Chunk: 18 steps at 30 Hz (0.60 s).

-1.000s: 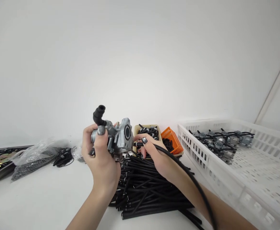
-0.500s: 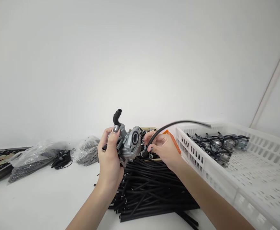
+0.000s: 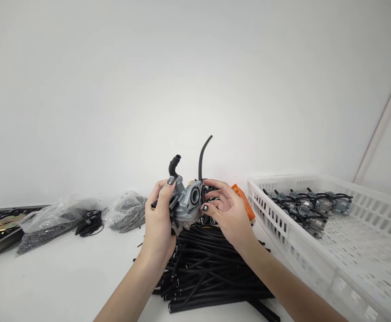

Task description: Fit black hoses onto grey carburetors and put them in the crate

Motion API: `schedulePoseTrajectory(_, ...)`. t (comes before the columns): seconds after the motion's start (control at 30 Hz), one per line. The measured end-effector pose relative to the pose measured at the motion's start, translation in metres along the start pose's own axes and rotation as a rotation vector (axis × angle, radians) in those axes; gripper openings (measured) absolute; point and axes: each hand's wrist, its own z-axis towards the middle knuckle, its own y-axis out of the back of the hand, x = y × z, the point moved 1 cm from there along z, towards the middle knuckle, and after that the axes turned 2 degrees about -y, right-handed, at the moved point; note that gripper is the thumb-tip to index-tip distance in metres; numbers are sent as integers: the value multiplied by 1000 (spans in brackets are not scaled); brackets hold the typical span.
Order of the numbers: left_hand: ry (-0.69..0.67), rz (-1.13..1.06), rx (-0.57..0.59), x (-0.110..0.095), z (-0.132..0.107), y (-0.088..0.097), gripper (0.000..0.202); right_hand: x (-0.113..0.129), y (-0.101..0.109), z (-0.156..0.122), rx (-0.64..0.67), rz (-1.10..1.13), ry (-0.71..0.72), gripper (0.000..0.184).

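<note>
A grey metal carburetor (image 3: pixel 186 203) with a black elbow boot (image 3: pixel 174 165) on top is gripped in my left hand (image 3: pixel 160 214), thumb over its upper side. My right hand (image 3: pixel 227 208) pinches a thin black rubber hose (image 3: pixel 201 161) at the carburetor's right side. The hose stands nearly upright, its free end bending right. Its lower end is hidden by the fingers and the carburetor body, so I cannot tell whether it is fitted on. Below both hands lies a heap of cut black hoses (image 3: pixel 212 268).
At right stands a white plastic crate (image 3: pixel 296 241) holding several carburetors (image 3: pixel 304 210). An orange container (image 3: pixel 244 201) sits behind my right hand. To the left lie two clear bags of small parts (image 3: pixel 52 221), a black cord bundle (image 3: pixel 90 222) and a metal tray (image 3: pixel 1 246).
The hose has swung from arching far right to standing nearly upright beside the carburetor. My right fingers have moved against the carburetor's side. Both hands appear slightly further right in view.
</note>
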Motion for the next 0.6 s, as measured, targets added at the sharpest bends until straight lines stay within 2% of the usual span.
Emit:
schedulePoseTrajectory(0.1,29,18,3,-1,1,0,35,2,1,-1,56,-20,-4,44)
schedulePoseTrajectory(0.23,81,103,47,-2,4,2,36,1,3,2,103,37,-52,53)
schedulePoseTrajectory(0.37,110,195,42,-4,6,4,38,-1,4,7,270,115,-97,58)
schedulePoseTrajectory(0.47,133,230,38,-6,7,5,51,0,3,8,374,158,-105,68)
schedulePoseTrajectory(0.6,240,234,30,-6,5,5,67,0,4,6,400,150,-121,82)
